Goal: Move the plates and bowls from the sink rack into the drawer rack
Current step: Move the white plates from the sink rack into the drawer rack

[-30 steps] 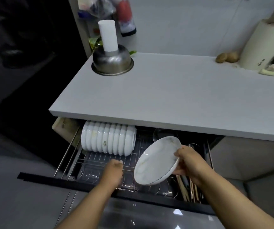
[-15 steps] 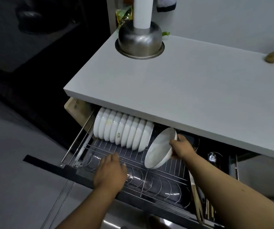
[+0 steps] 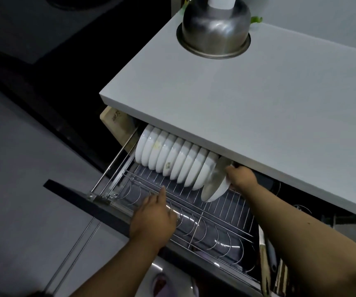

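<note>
R hand (image 3: 240, 176) grips rim of white bowl (image 3: 214, 185), centre-right of frame, standing it on edge at the right end of the bowl row (image 3: 172, 159) in the drawer rack (image 3: 226, 209). L hand (image 3: 154, 217), fingers straight & holding nothing, rests on rack wires, lower centre. Bowl prob ceramic — stiff, slick, chips easily; best held by rim. Writing on wooden board (image 3: 113, 121), mid-left, unreadable.

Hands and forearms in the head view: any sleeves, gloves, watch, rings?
Both bare. Left hand and right hand show no gloves or rings. No watch or band at either wrist. Forearms are uncovered to the frame edge, no sleeve in view. One small dark spot on the right forearm.
</note>
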A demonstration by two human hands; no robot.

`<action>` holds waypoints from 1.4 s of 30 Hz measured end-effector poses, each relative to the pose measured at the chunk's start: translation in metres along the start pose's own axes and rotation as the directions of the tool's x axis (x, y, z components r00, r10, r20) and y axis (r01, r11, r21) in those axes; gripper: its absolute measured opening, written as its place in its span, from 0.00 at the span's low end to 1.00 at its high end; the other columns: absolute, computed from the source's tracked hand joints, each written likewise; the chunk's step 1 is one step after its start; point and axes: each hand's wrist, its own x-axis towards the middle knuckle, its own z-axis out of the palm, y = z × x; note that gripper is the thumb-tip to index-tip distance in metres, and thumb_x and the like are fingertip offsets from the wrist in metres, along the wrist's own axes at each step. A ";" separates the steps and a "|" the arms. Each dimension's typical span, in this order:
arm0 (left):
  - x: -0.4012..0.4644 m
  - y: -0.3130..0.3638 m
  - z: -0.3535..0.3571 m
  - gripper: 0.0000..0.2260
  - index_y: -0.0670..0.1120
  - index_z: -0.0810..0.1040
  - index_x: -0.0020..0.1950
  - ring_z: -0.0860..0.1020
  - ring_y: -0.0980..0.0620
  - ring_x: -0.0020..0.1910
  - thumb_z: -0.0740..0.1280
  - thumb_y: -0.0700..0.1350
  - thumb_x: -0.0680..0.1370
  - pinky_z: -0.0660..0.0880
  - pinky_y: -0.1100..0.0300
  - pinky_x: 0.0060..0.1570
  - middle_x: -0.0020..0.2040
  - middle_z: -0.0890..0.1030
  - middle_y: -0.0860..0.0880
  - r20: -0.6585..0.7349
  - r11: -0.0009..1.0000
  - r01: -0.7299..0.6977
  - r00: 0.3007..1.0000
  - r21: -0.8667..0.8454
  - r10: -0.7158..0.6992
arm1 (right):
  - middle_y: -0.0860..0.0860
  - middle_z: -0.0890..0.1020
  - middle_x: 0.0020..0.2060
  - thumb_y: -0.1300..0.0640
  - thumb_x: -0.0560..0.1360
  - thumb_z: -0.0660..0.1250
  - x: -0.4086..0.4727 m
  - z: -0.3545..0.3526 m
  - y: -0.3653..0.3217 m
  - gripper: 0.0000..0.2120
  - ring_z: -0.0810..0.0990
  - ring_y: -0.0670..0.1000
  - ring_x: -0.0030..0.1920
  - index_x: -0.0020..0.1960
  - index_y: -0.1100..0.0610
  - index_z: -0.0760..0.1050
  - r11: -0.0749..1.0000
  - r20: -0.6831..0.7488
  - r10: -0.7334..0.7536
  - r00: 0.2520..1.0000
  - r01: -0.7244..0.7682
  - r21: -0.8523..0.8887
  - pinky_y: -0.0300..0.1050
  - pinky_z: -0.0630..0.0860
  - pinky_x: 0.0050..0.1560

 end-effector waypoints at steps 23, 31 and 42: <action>0.000 0.000 0.000 0.32 0.49 0.45 0.79 0.66 0.49 0.68 0.56 0.53 0.79 0.68 0.54 0.62 0.68 0.70 0.46 -0.019 0.999 0.025 0.999 -0.035 -0.025 | 0.53 0.64 0.74 0.49 0.81 0.57 0.040 0.034 -0.023 0.21 0.61 0.53 0.74 0.72 0.54 0.66 0.966 0.083 -0.170 0.982 0.183 -0.182 0.47 0.53 0.74; -0.002 0.002 0.000 0.30 0.49 0.51 0.78 0.73 0.49 0.58 0.57 0.52 0.78 0.71 0.57 0.48 0.59 0.76 0.47 -0.068 0.999 0.015 0.998 -0.042 -0.017 | 0.64 0.74 0.65 0.49 0.80 0.58 0.007 0.031 -0.013 0.24 0.73 0.63 0.64 0.69 0.65 0.66 0.965 -0.007 -0.085 0.996 0.081 -0.251 0.50 0.70 0.62; -0.013 0.006 -0.005 0.18 0.48 0.68 0.67 0.78 0.46 0.49 0.58 0.53 0.79 0.73 0.56 0.43 0.51 0.81 0.48 -0.062 0.994 -0.075 0.996 -0.077 0.070 | 0.51 0.78 0.42 0.47 0.77 0.63 -0.124 -0.010 0.058 0.22 0.77 0.51 0.40 0.68 0.55 0.68 0.967 -0.112 -0.250 0.962 0.243 -0.073 0.43 0.71 0.41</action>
